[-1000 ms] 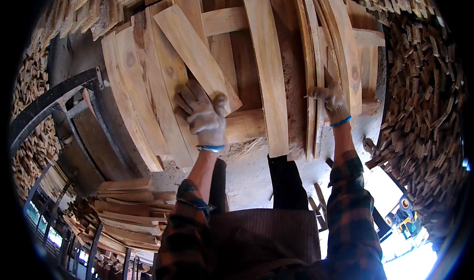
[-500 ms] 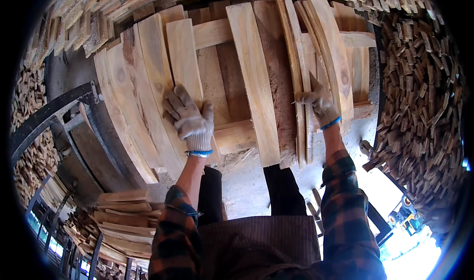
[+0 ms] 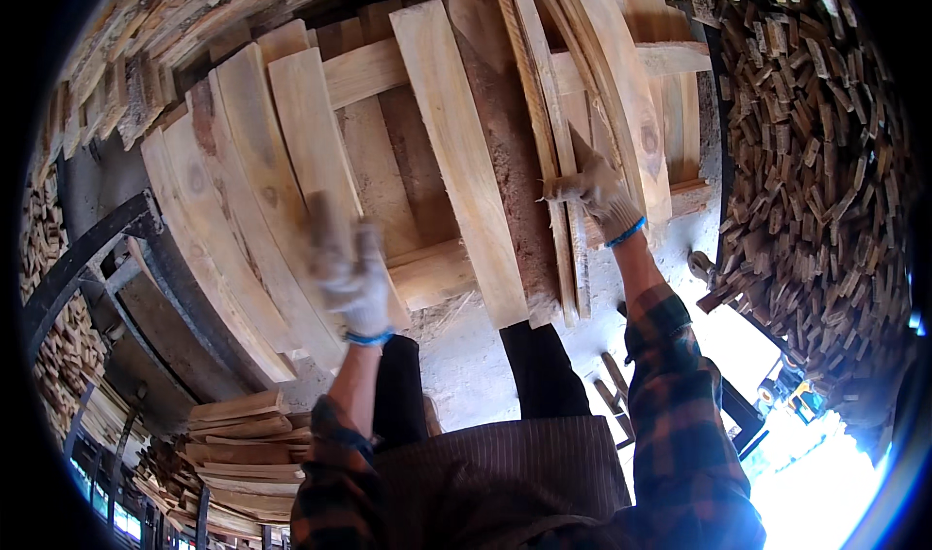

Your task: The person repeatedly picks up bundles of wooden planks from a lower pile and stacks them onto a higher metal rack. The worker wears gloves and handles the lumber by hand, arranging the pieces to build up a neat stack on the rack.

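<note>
My left hand (image 3: 351, 283), in a pale knitted work glove with a blue cuff edge, is smeared by motion. Its fingers look stretched out and apart over a light wooden board (image 3: 309, 123) on the left of the stack. My right hand (image 3: 604, 200), gloved alike, lies over a pair of narrow boards (image 3: 544, 113) standing close together. Its thumb reaches across to their left edge, while the other fingers are partly hidden in the gap on their right. Between the hands a single wide board (image 3: 456, 152) lies lengthwise across crosswise boards, touched by neither hand.
More boards (image 3: 621, 94) lie at the right of the stack and others (image 3: 218, 230) at its left. A black metal frame (image 3: 87, 249) stands at left. Short wood pieces (image 3: 815, 162) are piled high at right. Stacked boards (image 3: 248, 453) stand at lower left.
The boards and both hands appear farther left in the view. My left hand, sharp and flat on the board before, is now blurred by movement; my right hand keeps its place on the narrow boards.
</note>
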Tool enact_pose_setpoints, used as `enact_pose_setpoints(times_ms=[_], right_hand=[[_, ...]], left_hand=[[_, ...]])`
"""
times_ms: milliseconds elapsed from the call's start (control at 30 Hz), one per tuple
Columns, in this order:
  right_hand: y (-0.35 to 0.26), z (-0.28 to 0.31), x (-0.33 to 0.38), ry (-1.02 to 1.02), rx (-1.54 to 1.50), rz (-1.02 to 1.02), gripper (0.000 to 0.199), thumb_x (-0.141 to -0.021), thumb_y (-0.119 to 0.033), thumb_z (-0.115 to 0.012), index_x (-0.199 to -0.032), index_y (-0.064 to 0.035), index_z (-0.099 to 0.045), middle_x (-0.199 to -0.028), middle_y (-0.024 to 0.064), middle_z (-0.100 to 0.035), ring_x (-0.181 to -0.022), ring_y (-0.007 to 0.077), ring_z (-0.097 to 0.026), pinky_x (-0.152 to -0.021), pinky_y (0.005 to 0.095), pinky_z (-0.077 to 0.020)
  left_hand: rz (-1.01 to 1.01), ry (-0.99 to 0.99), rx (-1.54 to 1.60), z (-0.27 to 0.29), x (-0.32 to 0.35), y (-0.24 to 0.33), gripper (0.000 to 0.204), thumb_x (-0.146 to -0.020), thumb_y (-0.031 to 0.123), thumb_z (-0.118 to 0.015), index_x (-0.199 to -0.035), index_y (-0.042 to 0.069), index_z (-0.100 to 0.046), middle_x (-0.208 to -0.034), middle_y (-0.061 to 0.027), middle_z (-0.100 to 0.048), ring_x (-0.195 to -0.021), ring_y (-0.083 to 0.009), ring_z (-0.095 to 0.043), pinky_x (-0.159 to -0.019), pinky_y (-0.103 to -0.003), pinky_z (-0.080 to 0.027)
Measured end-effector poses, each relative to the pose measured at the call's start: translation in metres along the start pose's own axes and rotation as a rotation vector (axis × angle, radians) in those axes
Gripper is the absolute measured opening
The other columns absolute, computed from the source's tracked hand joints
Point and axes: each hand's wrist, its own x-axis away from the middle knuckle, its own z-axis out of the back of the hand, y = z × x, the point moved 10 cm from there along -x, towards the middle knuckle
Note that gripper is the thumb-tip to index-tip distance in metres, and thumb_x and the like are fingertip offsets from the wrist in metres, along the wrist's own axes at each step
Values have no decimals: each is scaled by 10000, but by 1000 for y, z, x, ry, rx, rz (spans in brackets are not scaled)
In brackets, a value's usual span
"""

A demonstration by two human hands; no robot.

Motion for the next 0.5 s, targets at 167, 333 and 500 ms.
enact_pose_setpoints(times_ms=[167, 333, 500], right_hand=[[35, -8, -25, -119, -286, -5, 958, -600, -86, -744, -1427, 76, -288, -1029, 166, -643, -849, 188, -621, -729, 275, -521], [59, -3, -27, -214, -500, 136, 710, -787, -42, -643, -1417, 28, -324, -766, 128, -613, -632, 163, -580, -556, 276, -488], [27, -10, 5, -158, -411, 23, 762, -722, -2, -665, -1407, 43, -335, -744, 132, -647, -616, 138, -616, -536, 247, -522]], left_hand=[[774, -181, 1077, -146, 38, -28, 618, -865, 332, -691, -1341, 9, -466, -1154, -131, -610, -1009, -172, -602, -880, -279, -496], [926, -302, 1343, -190, 38, -40, 552, -875, 286, -643, -1297, -28, -475, -1184, -109, -591, -1082, -174, -566, -962, -282, -453], [985, -226, 1215, -157, 42, -31, 457, -945, 255, -558, -1279, -45, -472, -1097, -132, -612, -1041, -202, -591, -945, -321, -487]])
